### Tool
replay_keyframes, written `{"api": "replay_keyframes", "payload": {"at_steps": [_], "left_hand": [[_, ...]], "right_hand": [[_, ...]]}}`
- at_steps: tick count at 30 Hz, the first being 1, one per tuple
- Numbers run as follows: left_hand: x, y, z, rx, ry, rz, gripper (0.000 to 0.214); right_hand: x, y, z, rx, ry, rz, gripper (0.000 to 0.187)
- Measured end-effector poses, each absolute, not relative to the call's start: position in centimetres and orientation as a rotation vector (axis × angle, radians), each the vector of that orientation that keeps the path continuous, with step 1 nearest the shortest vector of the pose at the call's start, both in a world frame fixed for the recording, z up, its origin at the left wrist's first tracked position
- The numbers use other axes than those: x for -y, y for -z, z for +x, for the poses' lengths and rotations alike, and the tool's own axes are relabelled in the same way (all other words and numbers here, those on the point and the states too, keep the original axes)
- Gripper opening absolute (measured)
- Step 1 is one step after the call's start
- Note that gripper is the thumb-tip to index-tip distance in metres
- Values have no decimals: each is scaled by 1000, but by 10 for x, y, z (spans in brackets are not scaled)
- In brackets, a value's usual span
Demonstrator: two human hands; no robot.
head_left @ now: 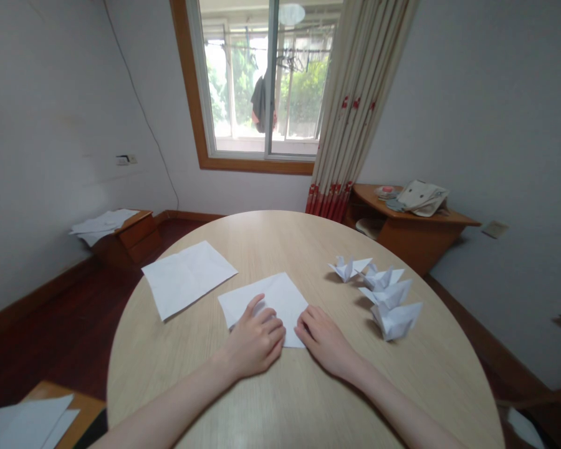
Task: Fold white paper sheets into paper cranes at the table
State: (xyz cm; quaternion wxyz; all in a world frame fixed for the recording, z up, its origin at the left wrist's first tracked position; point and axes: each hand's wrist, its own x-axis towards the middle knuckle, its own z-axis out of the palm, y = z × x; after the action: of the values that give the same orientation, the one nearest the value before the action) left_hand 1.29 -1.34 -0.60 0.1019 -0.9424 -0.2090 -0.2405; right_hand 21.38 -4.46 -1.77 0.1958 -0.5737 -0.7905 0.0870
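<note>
A white sheet of paper (280, 292) lies at an angle on the round table, in front of me. My left hand (258, 337) rests over its near left part, index finger stretched out apart from the other, bent fingers. Its thumb is hidden. At the sheet's right edge, my right hand (321, 333) is closed, with fingertips and thumb together on the paper's corner. Several folded white paper cranes (395, 321) stand in a row on the right side of the table. To the left lies more white paper (189, 277), flat, near the table's edge.
The round wooden table (271, 234) has a curved edge all around. Behind it on the right, a corner desk (416, 240) carries a cloth bag (423, 197). Papers (105, 222) lie on a low cabinet (143, 238) at left. More sheets (23, 424) are at lower left.
</note>
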Motion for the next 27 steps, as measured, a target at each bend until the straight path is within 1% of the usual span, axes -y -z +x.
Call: {"api": "replay_keyframes", "payload": {"at_steps": [8,12,14,19,23,27], "left_hand": [[13,4,13,677,662,-2858,17],[13,3,11,711,649,-2921,17],[12,2,10,721,643,-2949,17],[13,-1,7,751,594,-2994,20],[13,-3,6,767,556,-3013,21],[13,-4,6,763,541,-3021,20]], "right_hand": [[45,16,213,2231,-223,-1627,14],[47,17,212,2203,-124,-1623,7],[48,16,212,2200,-48,-1608,6],[54,11,209,2290,78,-1463,13],[58,13,206,2351,92,-1299,19],[56,20,203,2347,87,-1246,21]]}}
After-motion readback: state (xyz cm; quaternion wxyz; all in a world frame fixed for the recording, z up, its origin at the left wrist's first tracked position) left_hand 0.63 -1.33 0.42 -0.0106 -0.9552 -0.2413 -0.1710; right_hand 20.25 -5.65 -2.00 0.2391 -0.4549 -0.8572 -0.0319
